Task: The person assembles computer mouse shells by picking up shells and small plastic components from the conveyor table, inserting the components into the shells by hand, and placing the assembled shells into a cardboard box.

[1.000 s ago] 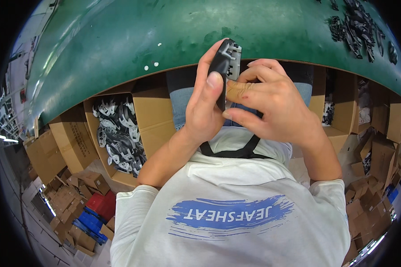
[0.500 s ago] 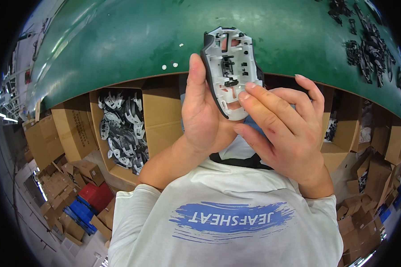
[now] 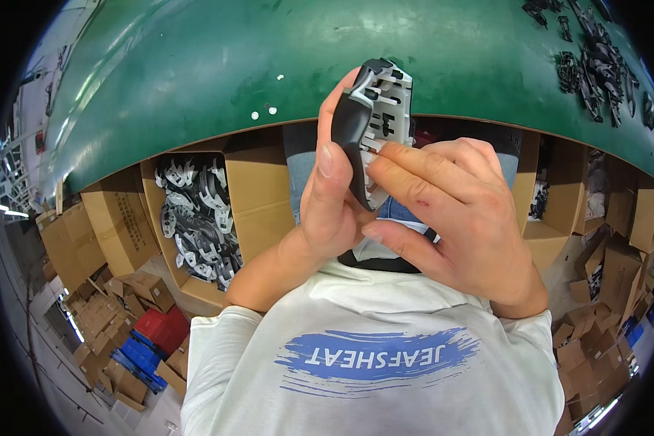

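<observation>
the green bench curves across the top of my view, its far edge cut off and its left and right ends bending into the dark rim. below its near edge, on my left, an open carton holds grey and white parts, too tangled to tell one from another. toward the bench's right end lies a heap of black parts, blurred at this angle and partly cropped by the top of the view.

my right hand is loosely spread, thumb clear of the fingers; index and middle reach into the shell's open side. whether anything small sits under those tips, i can't tell. my left hand has its grip around the black-and-white shell, thumb on the dark outside, other fingers mostly hidden behind. the shell is tilted, seen across the bench's near edge, much of its pale inside foreshortened. left of it lie tiny white bits on the bench.
</observation>
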`<state>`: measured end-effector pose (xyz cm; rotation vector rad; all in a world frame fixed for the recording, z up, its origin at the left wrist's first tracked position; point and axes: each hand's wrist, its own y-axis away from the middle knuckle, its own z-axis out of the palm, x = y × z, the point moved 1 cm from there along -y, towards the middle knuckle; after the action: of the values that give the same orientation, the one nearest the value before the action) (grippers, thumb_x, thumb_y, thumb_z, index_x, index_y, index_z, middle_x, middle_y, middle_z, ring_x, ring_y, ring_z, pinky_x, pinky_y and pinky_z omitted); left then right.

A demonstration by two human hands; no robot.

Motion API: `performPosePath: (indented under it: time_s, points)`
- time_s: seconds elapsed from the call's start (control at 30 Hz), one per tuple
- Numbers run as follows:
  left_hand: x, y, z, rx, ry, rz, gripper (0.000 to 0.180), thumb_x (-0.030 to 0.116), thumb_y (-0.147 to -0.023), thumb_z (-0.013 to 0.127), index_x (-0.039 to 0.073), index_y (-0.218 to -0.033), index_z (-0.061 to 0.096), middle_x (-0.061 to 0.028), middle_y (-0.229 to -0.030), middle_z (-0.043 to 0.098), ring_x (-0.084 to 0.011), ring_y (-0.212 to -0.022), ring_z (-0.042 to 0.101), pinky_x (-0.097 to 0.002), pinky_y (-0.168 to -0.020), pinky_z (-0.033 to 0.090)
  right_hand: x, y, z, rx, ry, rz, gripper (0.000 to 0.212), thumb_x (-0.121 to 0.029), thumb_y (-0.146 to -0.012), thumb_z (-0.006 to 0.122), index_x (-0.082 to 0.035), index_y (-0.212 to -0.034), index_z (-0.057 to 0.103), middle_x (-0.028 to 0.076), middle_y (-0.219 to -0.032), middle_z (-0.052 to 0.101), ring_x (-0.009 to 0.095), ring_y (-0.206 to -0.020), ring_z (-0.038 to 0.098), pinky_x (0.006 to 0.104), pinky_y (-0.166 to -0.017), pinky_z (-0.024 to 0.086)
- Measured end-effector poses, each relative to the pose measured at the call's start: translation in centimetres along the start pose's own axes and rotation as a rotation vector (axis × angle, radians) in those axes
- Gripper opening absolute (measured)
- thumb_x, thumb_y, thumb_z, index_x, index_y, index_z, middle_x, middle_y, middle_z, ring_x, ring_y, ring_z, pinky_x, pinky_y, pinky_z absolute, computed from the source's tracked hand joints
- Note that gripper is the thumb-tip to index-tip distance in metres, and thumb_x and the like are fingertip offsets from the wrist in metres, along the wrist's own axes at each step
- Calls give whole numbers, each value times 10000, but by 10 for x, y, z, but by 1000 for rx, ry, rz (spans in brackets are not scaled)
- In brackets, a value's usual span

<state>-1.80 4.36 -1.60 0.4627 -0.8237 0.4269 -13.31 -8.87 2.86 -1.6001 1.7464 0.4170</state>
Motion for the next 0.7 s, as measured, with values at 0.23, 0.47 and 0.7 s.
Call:
performPosePath:
  time_s: [0.23, 0.47, 0.7]
  points:
    - [-15, 5, -4, 33, 22, -10, 913, 677, -1072, 457, 69, -1688, 165, -107, -1480, 489, -201, -1289, 548, -386, -1075, 484, 9, -2, 1, -31, -87, -27, 498, -285, -786, 908, -64, -1213, 778, 95, -1247, 758, 297, -1069, 685, 431, -985, 462]
    - [-37, 1, -18, 119, 107, 27, 883, 651, -1089, 472, 75, -1684, 166, -95, -1385, 541, -193, -1215, 582, -376, -1046, 499, 26, -6, 10, 1, -142, -51, 434, -257, -777, 915, -72, -1152, 800, 71, -1160, 784, 267, -1027, 704, 439, -1009, 466]
    - [-35, 1, -28, 54, 70, 71, 775, 630, -1120, 411, 82, -1651, 274, -92, -1324, 592, -186, -1183, 617, -377, -1005, 528, 23, -10, 22, 26, -143, -77, 337, -257, -839, 857, -93, -1129, 810, 39, -1123, 794, 237, -1027, 701, 432, -1041, 463]
